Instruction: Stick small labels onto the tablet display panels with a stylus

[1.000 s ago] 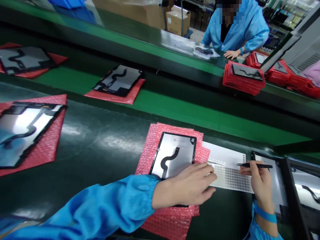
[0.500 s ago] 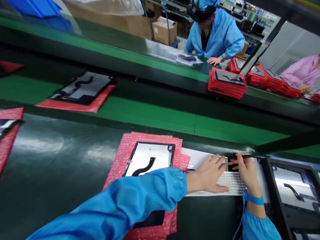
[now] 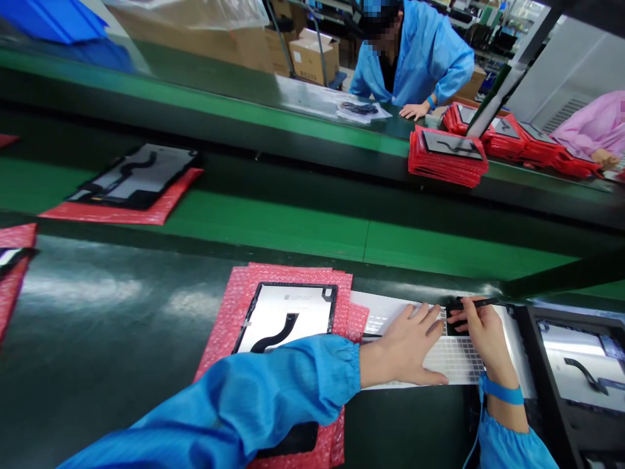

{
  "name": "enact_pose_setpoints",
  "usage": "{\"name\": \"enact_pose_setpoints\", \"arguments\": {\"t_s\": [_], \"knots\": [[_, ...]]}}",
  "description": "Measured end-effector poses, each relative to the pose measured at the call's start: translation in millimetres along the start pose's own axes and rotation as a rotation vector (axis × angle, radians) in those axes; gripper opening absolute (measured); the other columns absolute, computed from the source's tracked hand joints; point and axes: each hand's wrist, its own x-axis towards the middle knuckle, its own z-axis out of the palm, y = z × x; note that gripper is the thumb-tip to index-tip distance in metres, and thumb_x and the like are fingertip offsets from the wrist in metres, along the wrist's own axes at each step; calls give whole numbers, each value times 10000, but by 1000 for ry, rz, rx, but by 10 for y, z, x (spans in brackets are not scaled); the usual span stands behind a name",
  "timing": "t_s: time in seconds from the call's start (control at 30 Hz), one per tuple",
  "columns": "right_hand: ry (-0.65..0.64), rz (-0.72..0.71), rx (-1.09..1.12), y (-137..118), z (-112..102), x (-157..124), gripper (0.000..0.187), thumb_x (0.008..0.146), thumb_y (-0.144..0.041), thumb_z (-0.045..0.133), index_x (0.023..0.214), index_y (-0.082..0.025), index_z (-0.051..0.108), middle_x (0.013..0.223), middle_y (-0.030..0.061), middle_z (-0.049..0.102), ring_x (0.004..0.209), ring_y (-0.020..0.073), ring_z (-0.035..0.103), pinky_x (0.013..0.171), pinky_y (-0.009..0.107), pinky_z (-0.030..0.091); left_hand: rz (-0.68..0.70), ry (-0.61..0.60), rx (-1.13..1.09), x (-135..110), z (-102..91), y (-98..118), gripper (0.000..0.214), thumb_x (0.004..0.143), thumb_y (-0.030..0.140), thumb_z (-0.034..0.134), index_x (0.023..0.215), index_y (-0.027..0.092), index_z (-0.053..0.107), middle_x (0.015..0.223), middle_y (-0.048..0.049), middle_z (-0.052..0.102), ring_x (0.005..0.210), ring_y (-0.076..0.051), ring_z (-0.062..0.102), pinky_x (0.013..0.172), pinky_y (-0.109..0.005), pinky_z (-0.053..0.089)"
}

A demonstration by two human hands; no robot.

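White, finely gridded sheet (image 3: pixel 459 366) lies near four o'clock in my feed, under my splayed left hand (image 3: pixel 413 345), while my right hand (image 3: pixel 488 335) pinches a slim black tool (image 3: pixel 485 302).

And there stood the carton (image 3: pixel 312 62), blue plastic (image 3: pixel 51 19) well left of it, a blue-clad co-worker (image 3: pixel 430 52) to its right!
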Motion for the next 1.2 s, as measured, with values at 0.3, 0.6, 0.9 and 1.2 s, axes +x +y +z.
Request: {"name": "enact_pose_setpoints", "arguments": {"t_s": [0.3, 0.6, 0.9, 1.2], "knots": [[40, 36, 205, -93, -53, -51, 543, 812, -736, 778, 968, -235, 635, 759, 68, 776, 588, 261, 753, 485, 340, 609, 5, 8, -72, 61, -49, -43, 1043, 815, 911, 556, 1436, 73, 559, 1575, -233, 490, 1382, -399, 482, 1108, -500, 420], [-43, -10, 435, -492, 449, -548, 445, 879, -642, 774, 976, -228, 642, 705, 40, 772, 541, 218, 738, 555, 326, 635, 49, -24, -112, -967, -598, 248, 544, 992, 617, 559, 1108, 103, 694, 1147, -151, 711, 1125, -310, 660, 950, -396, 545], [-370, 98, 491, -806, 1690, -1078, 495, 897, -701, 723, 928, -221, 603, 735, 67, 791, 582, 229, 770, 588, 320, 639, -343, -3, -59, -2014, -616, -104, 372, 1019, 356, 549, 1308, 127, 597, 1040, -117, 697, 904, -285, 676, 753, -413, 603], [-405, 91, 452, -787, 1835, -1065, 497, 928, -693, 691, 978, -208, 594, 785, 56, 787, 613, 214, 777, 620, 302, 627, -412, 5, -79, -2093, -611, -263, 581, 1000, 408, 575, 1476, 83, 495, 1145, -177, 651, 1018, -350, 633, 848, -511, 619]]}}
